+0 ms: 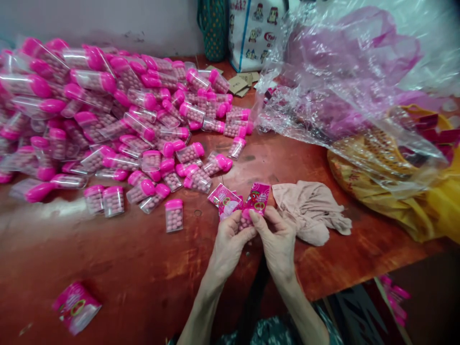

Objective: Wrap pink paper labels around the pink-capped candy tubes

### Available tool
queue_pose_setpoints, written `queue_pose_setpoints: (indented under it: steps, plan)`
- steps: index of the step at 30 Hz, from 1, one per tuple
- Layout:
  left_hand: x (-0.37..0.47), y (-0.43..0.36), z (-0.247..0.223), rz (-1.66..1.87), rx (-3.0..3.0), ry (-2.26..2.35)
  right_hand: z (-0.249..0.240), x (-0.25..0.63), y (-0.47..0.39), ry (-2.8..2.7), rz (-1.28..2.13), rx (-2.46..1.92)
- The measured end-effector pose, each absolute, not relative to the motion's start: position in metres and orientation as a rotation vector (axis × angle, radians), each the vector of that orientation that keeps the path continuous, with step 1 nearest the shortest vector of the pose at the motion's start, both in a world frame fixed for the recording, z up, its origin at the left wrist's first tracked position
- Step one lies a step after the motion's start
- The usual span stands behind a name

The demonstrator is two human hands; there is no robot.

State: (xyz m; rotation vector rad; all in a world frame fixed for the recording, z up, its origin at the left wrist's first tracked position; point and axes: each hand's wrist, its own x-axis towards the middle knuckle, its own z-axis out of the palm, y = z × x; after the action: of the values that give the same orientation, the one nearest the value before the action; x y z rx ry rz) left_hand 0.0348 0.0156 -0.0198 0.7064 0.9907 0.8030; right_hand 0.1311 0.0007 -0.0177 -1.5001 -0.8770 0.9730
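My left hand (230, 237) is closed around a small clear container of pink candy balls (245, 221), just above the table's near edge. Pinched at the container's upper end by my right hand (276, 237) is a printed pink label sleeve (259, 196). Fingers hide most of the container, so I cannot tell whether the sleeve is over it. Several more printed sleeves (226, 200) lie just beyond my left fingers. A single pink-capped candy container (174, 215) stands to the left of my hands.
Many pink-capped containers (140, 124) are heaped at the back left. A sleeved container (77, 306) lies at the front left. To the right are a crumpled cloth (312, 211), a yellow basket (373, 153) and clear plastic bags (345, 81). A white printed bag (255, 38) stands behind.
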Motion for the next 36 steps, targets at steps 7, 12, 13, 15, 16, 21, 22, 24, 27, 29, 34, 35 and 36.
queue_pose_setpoints:
  steps: [7, 12, 13, 15, 16, 21, 22, 24, 27, 29, 34, 35, 36]
  plan:
    - [0.031, 0.016, -0.016, 0.658, 0.729, 0.880, -0.023, 0.148, 0.001, -0.616, 1.319, -1.380]
    - [0.033, 0.016, -0.011, 0.642, 0.749, 0.910, -0.024, 0.146, 0.001, -0.543, 1.346, -1.435]
    - [0.034, 0.016, -0.011, 0.661, 0.745, 0.928, -0.025, 0.143, 0.000, -0.555, 1.324, -1.458]
    - [0.036, 0.015, -0.012, 0.693, 0.737, 0.954, -0.025, 0.137, -0.002, -0.607, 1.244, -1.532]
    - [0.037, 0.014, -0.012, 0.704, 0.732, 0.962, -0.024, 0.135, -0.003, -0.634, 1.191, -1.574]
    - [0.041, 0.014, -0.017, 0.736, 0.674, 0.972, -0.022, 0.135, -0.006, -0.634, 1.177, -1.539]
    - [0.040, 0.015, -0.017, 0.734, 0.661, 0.945, -0.021, 0.137, -0.005, -0.621, 1.225, -1.471]
    - [0.039, 0.017, -0.018, 0.708, 0.633, 0.867, -0.019, 0.141, -0.004, -0.609, 1.295, -1.358]
    - [0.035, 0.019, -0.018, 0.676, 0.593, 0.809, -0.015, 0.142, -0.003, -0.629, 1.300, -1.348]
    - [0.034, 0.018, -0.020, 0.704, 0.576, 0.825, -0.015, 0.136, -0.003, -0.645, 1.253, -1.392]
    - [0.039, 0.012, -0.024, 0.791, 0.561, 0.919, -0.025, 0.119, -0.008, -0.570, 1.126, -1.458]
    - [0.041, 0.011, -0.024, 0.800, 0.562, 0.935, -0.027, 0.117, -0.009, -0.549, 1.117, -1.468]
    - [0.043, 0.010, -0.024, 0.809, 0.563, 0.948, -0.029, 0.115, -0.010, -0.534, 1.107, -1.479]
